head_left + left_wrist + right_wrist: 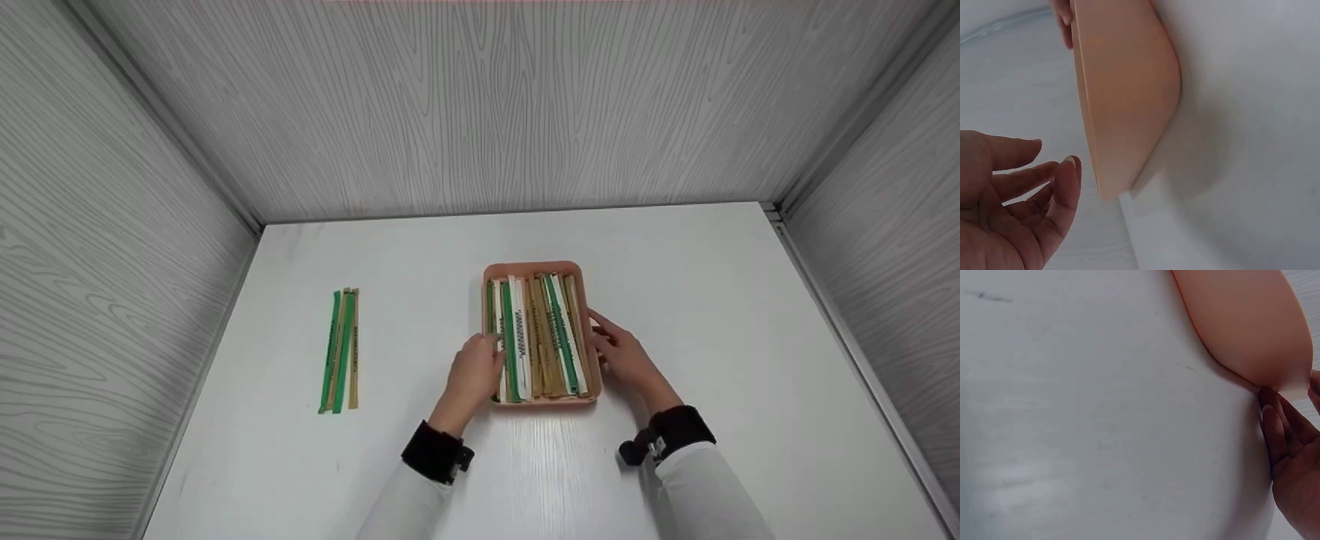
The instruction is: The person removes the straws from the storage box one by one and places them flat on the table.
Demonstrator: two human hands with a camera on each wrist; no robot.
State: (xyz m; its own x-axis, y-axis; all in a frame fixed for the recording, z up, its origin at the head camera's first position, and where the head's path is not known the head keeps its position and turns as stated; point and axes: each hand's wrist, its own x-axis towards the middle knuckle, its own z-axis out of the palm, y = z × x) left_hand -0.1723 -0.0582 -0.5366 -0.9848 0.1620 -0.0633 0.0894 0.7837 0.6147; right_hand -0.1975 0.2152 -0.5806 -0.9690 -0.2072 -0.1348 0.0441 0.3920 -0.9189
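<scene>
A salmon-pink rectangular tray (pixel 540 267) stands on the table, filled with slim paper-wrapped sticks (pixel 519 330) in green, white and brown, lying lengthwise side by side. My left hand (pixel 477 367) is over the tray's left edge in the head view. The left wrist view has its fingers (pixel 1064 185) loosely bent beside the tray's wall, with nothing between them and the thumb. At the tray's right side, my right hand (pixel 628 361) touches the wall. In the right wrist view its fingertips (pixel 1270 413) meet the tray's lower corner, another digit up by the rim.
Several more wrapped sticks (pixel 343 352), green and brown, lie in a loose group on the white table (pixel 420 262) to the left. Grey wood-grain panels (pixel 480 112) enclose the table at the back and both sides.
</scene>
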